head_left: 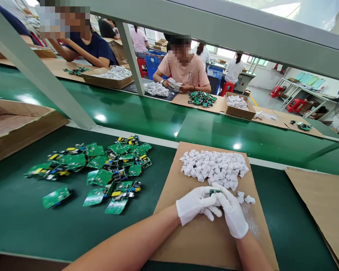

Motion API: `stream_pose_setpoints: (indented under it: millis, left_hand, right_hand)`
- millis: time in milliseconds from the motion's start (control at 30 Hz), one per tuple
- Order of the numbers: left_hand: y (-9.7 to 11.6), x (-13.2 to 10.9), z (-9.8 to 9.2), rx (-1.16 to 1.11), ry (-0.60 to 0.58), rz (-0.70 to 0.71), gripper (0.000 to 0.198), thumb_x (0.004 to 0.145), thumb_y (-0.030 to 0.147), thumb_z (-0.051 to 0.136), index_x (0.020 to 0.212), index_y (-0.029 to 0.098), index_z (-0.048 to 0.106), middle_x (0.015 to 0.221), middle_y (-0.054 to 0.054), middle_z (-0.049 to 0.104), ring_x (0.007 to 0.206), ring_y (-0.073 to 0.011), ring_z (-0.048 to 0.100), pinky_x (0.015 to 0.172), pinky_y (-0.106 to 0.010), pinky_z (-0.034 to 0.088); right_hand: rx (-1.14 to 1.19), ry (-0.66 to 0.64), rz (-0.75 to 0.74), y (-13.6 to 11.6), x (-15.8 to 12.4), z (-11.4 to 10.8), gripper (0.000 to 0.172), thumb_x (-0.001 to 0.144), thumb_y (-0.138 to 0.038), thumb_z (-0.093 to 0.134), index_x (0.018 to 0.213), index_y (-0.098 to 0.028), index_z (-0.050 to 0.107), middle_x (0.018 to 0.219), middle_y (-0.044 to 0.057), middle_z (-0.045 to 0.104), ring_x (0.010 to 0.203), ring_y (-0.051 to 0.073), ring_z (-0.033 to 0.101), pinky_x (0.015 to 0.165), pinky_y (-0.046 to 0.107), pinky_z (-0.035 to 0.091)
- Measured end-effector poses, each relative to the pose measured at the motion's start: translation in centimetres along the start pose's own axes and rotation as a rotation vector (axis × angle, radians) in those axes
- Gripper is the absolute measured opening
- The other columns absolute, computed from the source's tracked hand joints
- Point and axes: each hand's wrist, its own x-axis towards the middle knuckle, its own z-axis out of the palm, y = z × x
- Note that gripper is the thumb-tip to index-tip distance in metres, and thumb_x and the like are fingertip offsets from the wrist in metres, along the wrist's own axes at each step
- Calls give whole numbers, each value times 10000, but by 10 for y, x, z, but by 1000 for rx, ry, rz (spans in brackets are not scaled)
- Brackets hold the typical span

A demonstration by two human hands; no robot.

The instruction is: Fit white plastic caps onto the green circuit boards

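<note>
My left hand and my right hand, both in white gloves, meet over a brown cardboard sheet. Between their fingers they hold a small green circuit board, mostly covered by the gloves. Just beyond them on the cardboard lies a heap of small white pieces. A few loose white pieces rest to the right of my right hand. Left of the cardboard, green circuit boards with yellow, black and blue parts are piled on the green table, and one board lies apart.
A cardboard box stands at the left, more cardboard lies at the right. A metal post and overhead beam frame the bench. Across the green belt, a person in pink and others sit working.
</note>
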Motion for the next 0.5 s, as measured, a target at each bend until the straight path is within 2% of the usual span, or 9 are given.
stream_pose_setpoints:
  millis: [100, 200, 300, 500]
  left_hand:
    - [-4, 3, -1, 98, 33, 65, 329, 726, 373, 624, 941, 127, 582, 864, -99, 626, 605, -109, 598, 421, -145, 418]
    - [-2, 3, 0, 101, 27, 57, 286, 712, 368, 628, 855, 127, 571, 798, -60, 596, 590, -105, 593, 400, -144, 415]
    - [1, 2, 1, 67, 34, 46, 289, 697, 364, 628, 855, 133, 556, 766, -34, 572, 568, -95, 583, 390, -143, 405]
    - [-5, 3, 2, 228, 140, 121, 119, 729, 240, 567, 734, 121, 569, 553, 20, 539, 356, -16, 403, 319, -129, 256]
  right_hand:
    - [2, -10, 0, -2, 1, 1, 392, 841, -397, 506, 1179, -214, 581, 1124, 52, 646, 1067, 252, 560, 934, 377, 440]
    - [73, -24, 4, 1, 1, 0, 416, 873, -417, 437, 1200, -194, 564, 1135, 60, 639, 1072, 250, 556, 942, 393, 429]
    - [70, 0, -1, 6, 1, 0, 422, 875, -422, 433, 1221, -206, 545, 1194, 61, 604, 1127, 241, 517, 977, 391, 394]
    - [-74, 48, -34, 10, 0, 5, 383, 855, -393, 475, 1178, -220, 586, 1180, 63, 615, 1137, 246, 511, 1008, 409, 356]
